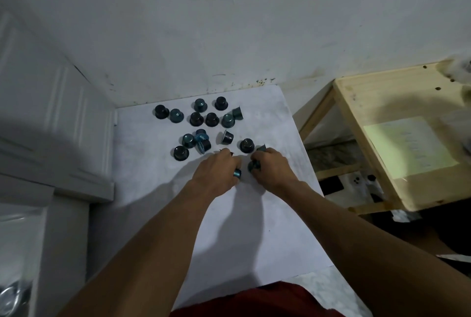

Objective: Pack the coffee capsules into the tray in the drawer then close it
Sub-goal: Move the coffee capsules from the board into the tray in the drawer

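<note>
Both arms are reaching forward over a white desk (pixel 254 227) that is standing in the corner of a white wall (pixel 229 23). The coffee capsules (pixel 227 137) are lying scattered on the far half of the desk, black ones and teal ones mixed. Most are sitting with the wide rim down, and a few are tipped on their sides.

The left hand (pixel 219 170) is hovering palm down at the near edge of the scatter. Its fingers are curling round a teal capsule (pixel 237 173), which is showing at the thumb side of the hand. Whether more capsules are lying under its fingertips cannot be told.

The right hand (pixel 274 167) is working just beside the left. Its fingers are clamping on the other teal capsule (pixel 253 165), which is poking out toward the left hand. Another capsule edge (pixel 261 148) is peeking out past the right fingertips. A black capsule (pixel 246 145) is sitting just beyond the gap between the two hands.

A white panelled door (pixel 51 112) is standing to the left of the desk. To the right, a bare wooden stand (pixel 382 102) is carrying a pale sheet of paper (pixel 407 147). A red garment (pixel 254 301) is showing at the bottom edge.
</note>
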A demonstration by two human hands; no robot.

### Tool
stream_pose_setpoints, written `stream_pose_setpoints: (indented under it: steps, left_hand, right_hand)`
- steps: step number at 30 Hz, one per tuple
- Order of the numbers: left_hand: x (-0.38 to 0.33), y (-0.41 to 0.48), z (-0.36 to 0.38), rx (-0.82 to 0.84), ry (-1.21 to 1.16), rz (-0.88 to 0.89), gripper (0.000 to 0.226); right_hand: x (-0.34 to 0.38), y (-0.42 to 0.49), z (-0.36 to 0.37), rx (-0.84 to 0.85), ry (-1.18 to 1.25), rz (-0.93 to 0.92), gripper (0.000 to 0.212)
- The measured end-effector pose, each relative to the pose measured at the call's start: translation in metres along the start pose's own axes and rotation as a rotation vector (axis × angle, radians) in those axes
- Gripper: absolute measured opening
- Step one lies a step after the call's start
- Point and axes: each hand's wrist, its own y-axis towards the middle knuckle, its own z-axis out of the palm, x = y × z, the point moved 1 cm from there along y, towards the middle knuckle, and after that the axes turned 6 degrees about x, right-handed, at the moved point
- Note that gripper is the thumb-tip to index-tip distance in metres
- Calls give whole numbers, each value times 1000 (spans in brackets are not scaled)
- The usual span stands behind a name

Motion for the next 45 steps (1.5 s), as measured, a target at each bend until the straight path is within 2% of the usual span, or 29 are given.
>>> stream_pose_setpoints:
  steps: [11,17,22,27,31,36,41,45]
  left_hand:
    - [6,-4,-3,-30,-42,-19,24]
    - [8,-19,-11,-103,-87,-5,23]
    - [4,-46,-16,-154,-191,-37,36]
    - [3,-85,-13,-191,-236,-82,47]
    - [6,-117,-13,-249,-254,-140,48]
    - [19,-157,-19,-336,-224,-169,40]
    - [47,-210,-25,-407,-218,-217,46]
    - [84,-272,-23,-478,-254,-279,44]
  right_hand:
    - [-2,1,-5,8,-1,-17,21]
    - [5,-14,-12,-24,-25,-25,16]
    - [17,-35,-20,-67,-14,-54,14]
    - [33,-60,-14,-85,31,-111,27]
    - [54,-79,-8,-82,98,-134,39]
    - [89,-94,-3,-153,78,-205,23]
    - [139,-108,4,-213,104,-247,37]
    - [199,-128,24,-257,149,-363,39]
